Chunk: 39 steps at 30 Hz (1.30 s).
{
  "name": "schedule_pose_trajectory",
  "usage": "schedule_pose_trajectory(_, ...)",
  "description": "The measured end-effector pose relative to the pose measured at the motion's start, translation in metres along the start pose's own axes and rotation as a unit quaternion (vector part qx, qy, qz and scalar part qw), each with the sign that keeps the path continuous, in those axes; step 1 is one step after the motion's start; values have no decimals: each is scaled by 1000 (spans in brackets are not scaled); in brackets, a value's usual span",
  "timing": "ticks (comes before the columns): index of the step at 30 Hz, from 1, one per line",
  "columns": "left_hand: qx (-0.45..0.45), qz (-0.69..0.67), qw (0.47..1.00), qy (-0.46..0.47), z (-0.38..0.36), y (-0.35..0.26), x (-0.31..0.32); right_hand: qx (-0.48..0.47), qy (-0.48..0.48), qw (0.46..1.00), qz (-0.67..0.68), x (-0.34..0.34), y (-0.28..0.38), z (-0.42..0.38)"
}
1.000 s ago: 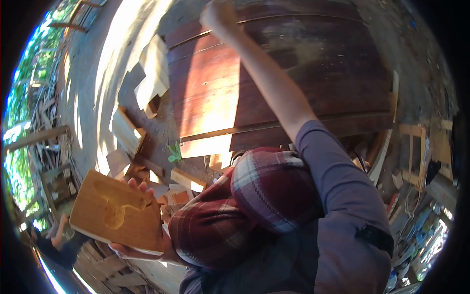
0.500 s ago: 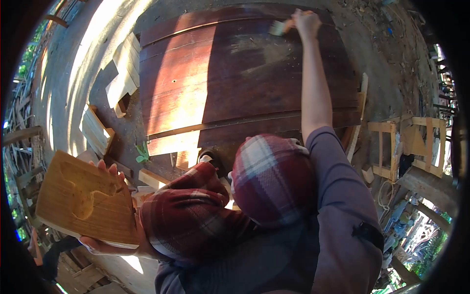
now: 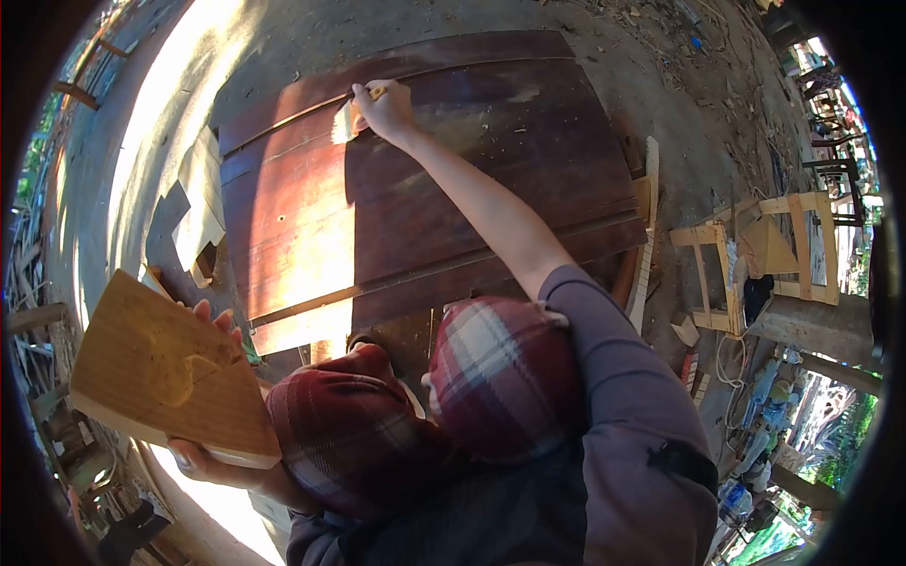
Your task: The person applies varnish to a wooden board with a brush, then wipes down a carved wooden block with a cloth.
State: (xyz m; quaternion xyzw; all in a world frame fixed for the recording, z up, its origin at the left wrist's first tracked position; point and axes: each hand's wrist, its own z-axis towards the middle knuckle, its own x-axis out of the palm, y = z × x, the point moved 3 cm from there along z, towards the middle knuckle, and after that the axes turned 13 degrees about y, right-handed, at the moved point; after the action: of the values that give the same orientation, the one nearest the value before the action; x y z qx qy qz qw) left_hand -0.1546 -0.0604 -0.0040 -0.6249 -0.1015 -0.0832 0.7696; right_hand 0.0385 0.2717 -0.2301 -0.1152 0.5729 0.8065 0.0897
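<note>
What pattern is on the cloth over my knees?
The cloth is plaid, dark red with whitish bands, clearest in the head view.

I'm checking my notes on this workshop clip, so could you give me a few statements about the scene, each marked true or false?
1. The right hand holds a brush. True.
2. The left hand lies flat on the dark wooden panel. False: it holds a wooden block with a hollow in its face.
3. Bright sunlight falls across part of the panel. True.
4. The cloth over the knees is plain green. False: it is red plaid.
5. A pale wooden frame is to the right of the panel. True.
</note>
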Motion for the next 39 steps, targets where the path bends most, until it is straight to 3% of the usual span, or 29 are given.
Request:
schedule_pose_trajectory(3,-5,1,999,-32,3,5,2,26,-106,992,-70,-64,-1,3)
schedule_pose_trajectory(4,-3,-15,998,-63,4,9,2,84,-120,986,-80,-93,-31,11)
schedule_pose_trajectory(5,6,-32,995,-92,6,10,2,64,-194,966,-160,-127,-69,19)
schedule_pose_trajectory(6,0,-25,996,-83,8,10,1,45,-257,946,-191,-167,-45,6)
schedule_pose_trajectory(7,-4,-21,997,-76,9,10,0,43,-258,935,-239,-201,-24,-5)
schedule_pose_trajectory(8,-10,-18,997,-72,8,11,1,98,-279,888,-352,-237,-56,1)
schedule_pose_trajectory(10,-11,-15,999,-42,10,11,7,217,-312,843,-380,-278,-33,-11)
schedule_pose_trajectory(13,-10,-16,1000,-16,17,12,16,138,-293,844,-428,-285,-7,-5)
schedule_pose_trajectory(15,-15,-16,1000,-21,16,13,14,34,-291,903,-315,-253,-11,13)
schedule_pose_trajectory(16,-18,-16,999,-28,15,14,12,23,-256,909,-328,-226,16,16)
schedule_pose_trajectory(18,-20,-17,999,-43,15,17,8,-22,-133,966,-220,-180,23,25)
schedule_pose_trajectory(19,-20,-17,998,-51,16,19,7,-41,-135,972,-188,-161,9,29)
schedule_pose_trajectory(22,-18,-14,997,-70,15,18,-2,-4,-177,969,-170,-187,-67,25)
schedule_pose_trajectory(23,-17,-12,997,-72,13,16,-3,25,-225,941,-251,-218,-84,21)
schedule_pose_trajectory(24,-14,-6,998,-67,10,13,-1,47,-218,943,-247,-253,-100,16)
schedule_pose_trajectory(28,22,-39,999,-31,0,8,-6,207,-300,906,-215,-361,-96,-12)
schedule_pose_trajectory(31,31,-131,990,52,-4,10,-36,174,-301,835,-426,-393,-76,-2)
schedule_pose_trajectory(35,44,-168,984,43,-4,-5,-73,97,-270,925,-249,-358,-75,26)
schedule_pose_trajectory(38,52,-160,986,11,-8,-9,-83,32,-223,929,-293,-326,-69,17)
schedule_pose_trajectory(39,55,-161,985,4,-10,-8,-84,70,-252,945,-195,-345,-122,17)
